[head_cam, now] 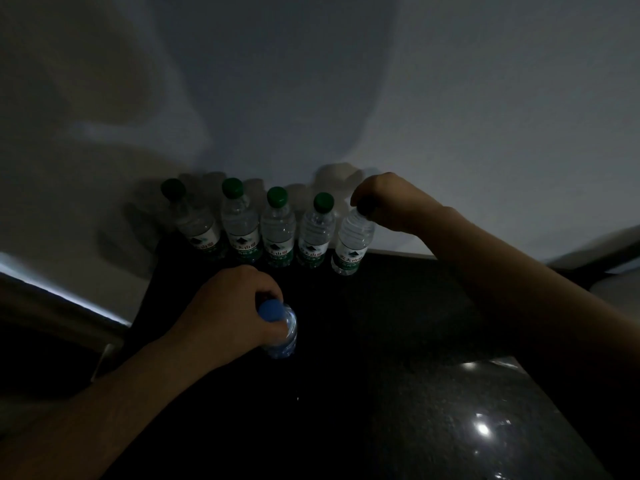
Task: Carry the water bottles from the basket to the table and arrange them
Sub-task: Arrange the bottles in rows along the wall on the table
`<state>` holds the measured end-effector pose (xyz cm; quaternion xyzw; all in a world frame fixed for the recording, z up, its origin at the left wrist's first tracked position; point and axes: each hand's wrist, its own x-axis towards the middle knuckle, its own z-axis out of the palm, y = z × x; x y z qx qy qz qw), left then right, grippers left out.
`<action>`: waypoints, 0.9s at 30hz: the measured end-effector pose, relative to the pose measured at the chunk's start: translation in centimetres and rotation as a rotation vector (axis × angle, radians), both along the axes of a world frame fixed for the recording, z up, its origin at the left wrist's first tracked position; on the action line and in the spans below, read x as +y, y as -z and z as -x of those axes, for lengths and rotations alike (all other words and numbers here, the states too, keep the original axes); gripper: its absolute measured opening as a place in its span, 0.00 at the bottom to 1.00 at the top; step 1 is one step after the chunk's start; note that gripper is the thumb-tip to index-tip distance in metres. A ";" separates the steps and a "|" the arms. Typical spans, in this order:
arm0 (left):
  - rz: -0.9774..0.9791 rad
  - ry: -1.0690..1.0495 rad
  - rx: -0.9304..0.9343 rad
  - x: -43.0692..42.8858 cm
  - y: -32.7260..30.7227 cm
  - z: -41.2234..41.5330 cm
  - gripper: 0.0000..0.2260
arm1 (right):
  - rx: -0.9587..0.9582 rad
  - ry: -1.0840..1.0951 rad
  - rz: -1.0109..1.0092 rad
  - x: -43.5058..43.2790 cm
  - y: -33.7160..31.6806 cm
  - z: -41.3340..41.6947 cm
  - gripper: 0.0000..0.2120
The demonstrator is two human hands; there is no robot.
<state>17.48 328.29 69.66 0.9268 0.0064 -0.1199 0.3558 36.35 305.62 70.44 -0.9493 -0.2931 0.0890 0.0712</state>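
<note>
Several green-capped water bottles stand in a row along the back of the dark table, against the wall. My right hand grips the cap of the rightmost bottle in that row, which stands slightly tilted at the row's end. My left hand grips the neck of a blue-capped bottle, upright in front of the row, nearer to me. The basket is out of sight.
A pale wall rises directly behind the bottles. The table's left edge drops off beside my left arm. The scene is dim, with glossy reflections on the table at the lower right.
</note>
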 end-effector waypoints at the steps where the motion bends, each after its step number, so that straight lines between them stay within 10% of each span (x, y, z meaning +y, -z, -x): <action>1: -0.005 -0.005 -0.005 0.0 0.0 0.0 0.12 | -0.003 0.001 -0.002 0.1 0.1 0.0 0.13; 27: 0.013 0.009 0.025 -0.8 0.2 -0.2 0.12 | -0.051 0.171 -0.146 -1.6 -0.3 2.7 0.28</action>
